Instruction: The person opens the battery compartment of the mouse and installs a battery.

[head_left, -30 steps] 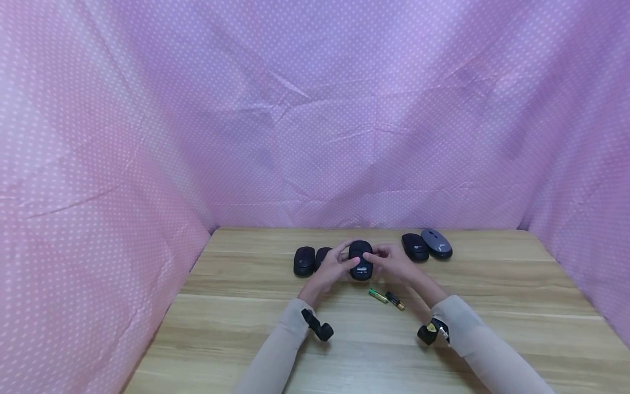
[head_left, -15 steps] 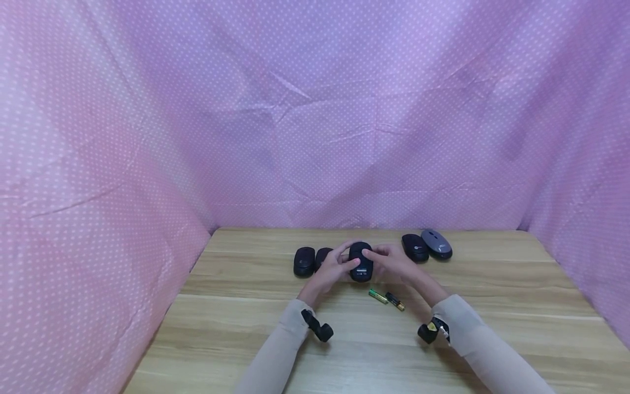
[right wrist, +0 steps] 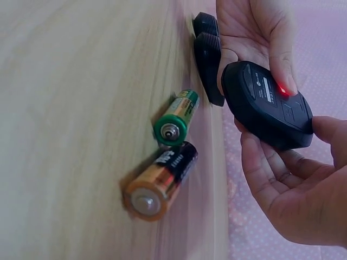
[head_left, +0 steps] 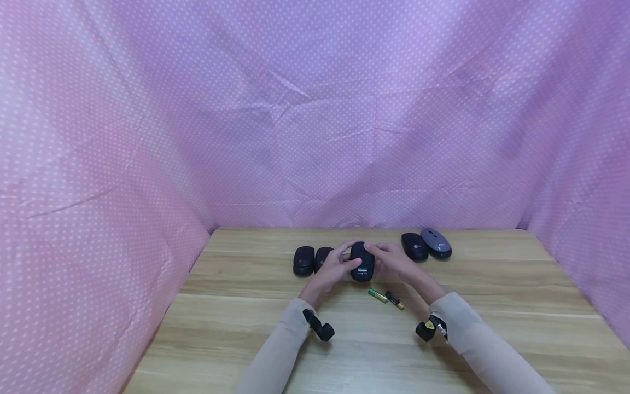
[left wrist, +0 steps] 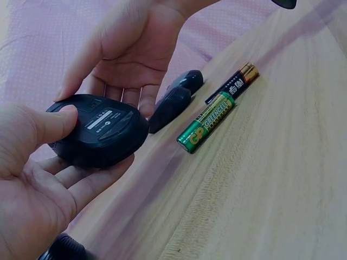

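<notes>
A black computer mouse (head_left: 362, 270) is held bottom side up above the table, its white label (left wrist: 101, 120) showing. My left hand (head_left: 332, 268) grips its left side, thumb on the underside beside a red glow (right wrist: 282, 90) and fingers beneath. From the other side my right hand (head_left: 396, 261) holds the mouse, thumb tip at the far edge and fingers under the body. Below the hands, a green battery (head_left: 378, 295) and a black-and-gold battery (head_left: 395, 300) lie side by side on the wood.
Two black mice (head_left: 303, 261) stand left of my hands, one partly covered by the left hand. To the right sit a black mouse (head_left: 414, 247) and a grey mouse (head_left: 436, 243), close together. A pink dotted cloth (head_left: 315, 137) hangs behind the wooden table (head_left: 236, 317).
My right thumb has slid from the middle of the mouse's underside up to its far edge. The mouse has turned slightly. The left hand keeps its grip and the batteries stay put.
</notes>
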`<action>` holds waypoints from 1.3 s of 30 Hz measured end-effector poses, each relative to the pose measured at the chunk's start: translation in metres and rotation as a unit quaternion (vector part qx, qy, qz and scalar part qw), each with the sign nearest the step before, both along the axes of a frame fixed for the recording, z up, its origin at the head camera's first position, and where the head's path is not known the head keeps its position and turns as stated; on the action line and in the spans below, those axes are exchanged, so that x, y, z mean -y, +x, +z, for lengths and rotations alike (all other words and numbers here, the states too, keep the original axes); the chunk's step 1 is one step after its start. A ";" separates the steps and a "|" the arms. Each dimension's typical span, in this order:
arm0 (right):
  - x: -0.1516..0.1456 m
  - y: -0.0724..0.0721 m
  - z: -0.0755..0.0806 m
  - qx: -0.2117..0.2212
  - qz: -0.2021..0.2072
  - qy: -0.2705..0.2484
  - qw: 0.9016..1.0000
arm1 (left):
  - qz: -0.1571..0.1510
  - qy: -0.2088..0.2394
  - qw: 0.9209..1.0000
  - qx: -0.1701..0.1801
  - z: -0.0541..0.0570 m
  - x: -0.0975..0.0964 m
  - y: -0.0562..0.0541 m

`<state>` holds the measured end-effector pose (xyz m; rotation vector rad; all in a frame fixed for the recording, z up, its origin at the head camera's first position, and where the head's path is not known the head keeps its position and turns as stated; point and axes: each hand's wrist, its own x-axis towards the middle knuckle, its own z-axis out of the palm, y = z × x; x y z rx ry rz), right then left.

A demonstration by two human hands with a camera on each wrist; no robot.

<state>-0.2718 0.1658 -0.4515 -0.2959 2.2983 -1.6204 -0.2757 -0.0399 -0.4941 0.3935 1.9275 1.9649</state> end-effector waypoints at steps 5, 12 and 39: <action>0.000 -0.002 -0.003 0.003 -0.002 0.001 1.000 | 0.004 0.000 1.000 0.005 0.001 0.001 0.000; 0.000 -0.004 -0.006 0.013 -0.003 -0.016 1.000 | -0.005 0.003 1.000 0.023 0.005 0.006 -0.001; 0.007 -0.002 -0.004 -0.019 0.013 -0.125 0.992 | 0.072 -0.098 0.989 -0.088 0.026 0.028 -0.003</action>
